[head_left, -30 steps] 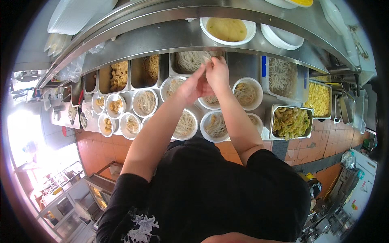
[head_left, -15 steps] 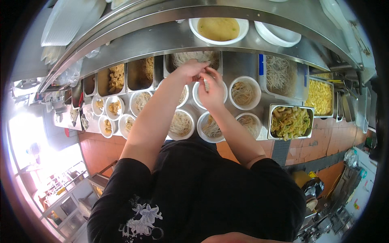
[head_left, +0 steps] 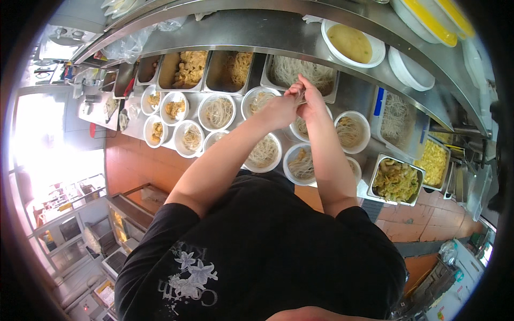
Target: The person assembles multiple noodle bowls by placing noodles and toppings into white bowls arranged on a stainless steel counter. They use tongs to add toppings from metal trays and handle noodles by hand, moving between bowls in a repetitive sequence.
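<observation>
My left hand point(head_left: 281, 111) and my right hand point(head_left: 311, 101) meet just in front of a steel tray of pale glass noodles point(head_left: 289, 70). Both are closed, fingers pressed together, with a few thin noodle strands point(head_left: 301, 96) showing between them. Directly below, a white bowl point(head_left: 327, 113) is partly covered by my right hand and wrist. Beside my left wrist stands a bowl of noodles point(head_left: 261, 100). More noodle bowls point(head_left: 263, 151) point(head_left: 300, 165) sit under my forearms, some of them partly hidden.
Left of the noodle tray are steel pans of shredded food point(head_left: 235, 69) and yellowish chunks point(head_left: 188, 67). On the right are a plastic tub of noodles point(head_left: 395, 117), a pan of cooked cabbage point(head_left: 397, 179) and chopped yellow food point(head_left: 431, 160). A steel shelf point(head_left: 241, 32) overhangs, carrying a soup bowl point(head_left: 350, 44).
The view has turned, shifting the counter to the right. My hands, earlier spread between tray and bowl, have come closer together at the tray's near edge.
</observation>
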Available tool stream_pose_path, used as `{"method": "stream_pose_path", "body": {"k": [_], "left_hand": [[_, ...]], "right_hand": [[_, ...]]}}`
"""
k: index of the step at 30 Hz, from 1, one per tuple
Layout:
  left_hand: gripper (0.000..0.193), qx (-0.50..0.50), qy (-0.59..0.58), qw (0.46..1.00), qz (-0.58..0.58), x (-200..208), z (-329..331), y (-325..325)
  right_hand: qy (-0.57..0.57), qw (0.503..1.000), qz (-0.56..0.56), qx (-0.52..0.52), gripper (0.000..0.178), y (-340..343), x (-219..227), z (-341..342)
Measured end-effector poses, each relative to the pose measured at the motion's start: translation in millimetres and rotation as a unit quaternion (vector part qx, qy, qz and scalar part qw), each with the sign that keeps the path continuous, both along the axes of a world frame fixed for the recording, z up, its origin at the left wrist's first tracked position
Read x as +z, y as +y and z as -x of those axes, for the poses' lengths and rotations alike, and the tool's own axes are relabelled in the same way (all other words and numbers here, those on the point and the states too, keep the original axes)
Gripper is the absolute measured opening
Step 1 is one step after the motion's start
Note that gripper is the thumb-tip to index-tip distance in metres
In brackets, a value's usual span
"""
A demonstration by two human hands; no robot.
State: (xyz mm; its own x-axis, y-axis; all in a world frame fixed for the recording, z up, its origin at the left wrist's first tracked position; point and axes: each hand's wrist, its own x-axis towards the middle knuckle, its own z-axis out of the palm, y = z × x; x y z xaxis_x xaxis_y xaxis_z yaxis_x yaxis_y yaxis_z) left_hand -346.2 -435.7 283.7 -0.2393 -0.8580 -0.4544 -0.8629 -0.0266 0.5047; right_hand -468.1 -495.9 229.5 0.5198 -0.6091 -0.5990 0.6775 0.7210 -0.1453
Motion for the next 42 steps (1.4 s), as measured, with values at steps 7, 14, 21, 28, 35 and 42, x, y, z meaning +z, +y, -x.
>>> {"method": "stream_pose_path", "body": {"k": [7, 14, 21, 28, 35, 42], "left_hand": [[0.036, 0.095, 0.144, 0.985, 0.029, 24.9, -62.3, 78.0], [0.034, 0.268, 0.285, 0.919, -0.039, 36.8, -170.8, 187.9], [0.026, 0.482, 0.304, 0.819, -0.068, -23.9, -312.9, 257.1], [0.034, 0.37, 0.078, 0.925, 0.014, -125.1, -376.2, 246.6], [0.046, 0.325, 0.129, 0.93, 0.112, -117.7, -382.3, 270.0], [0.045, 0.143, 0.084, 0.976, 0.139, -106.1, -375.7, 289.3]], "right_hand": [[-0.051, 0.997, -0.02, -0.058, 0.045, 16.9, 18.2, -14.5], [0.031, 0.994, 0.106, 0.001, 0.05, 110.5, 72.9, -117.4], [0.069, 0.952, 0.247, 0.168, 0.053, 194.4, 50.0, -274.0], [0.392, 0.74, 0.373, 0.4, 0.048, 224.2, -40.7, -363.0], [0.564, 0.486, 0.513, 0.428, 0.027, 217.4, -59.8, -350.5], [0.623, 0.321, 0.619, 0.354, 0.024, 219.3, -48.9, -329.1]]}}
